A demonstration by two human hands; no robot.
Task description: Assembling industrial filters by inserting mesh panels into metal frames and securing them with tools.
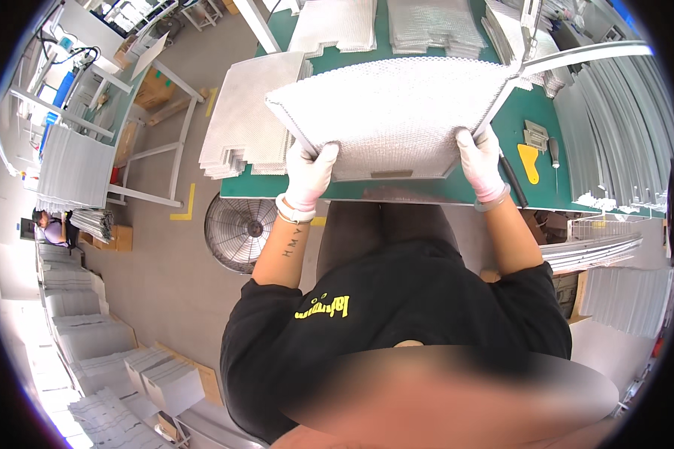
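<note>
A silvery metal mesh panel (pixel 397 112) is held up, tilted, over the near edge of the green-topped table (pixel 517 116). Slim pale edging runs along its left and right sides. My left hand (pixel 311 173), in a white glove, is closed on the near left edge, thumb on top. Gloved too, my right hand (pixel 481 163) grips the near right edge the same way. From the panel's far right corner a pale metal strip (pixel 591 55) extends rightward; whether it is joined there I cannot tell. A small dark slot or label (pixel 392 174) shows on the near border.
Notched mesh sheets (pixel 249 105) lie stacked left of the panel, with more stacks behind. Right of my hand are a black-handled tool (pixel 512 179), a yellow scraper (pixel 528 162) and a screwdriver (pixel 553 152). Many pale strips (pixel 614 127) stand far right. A floor fan (pixel 240 232) is below left.
</note>
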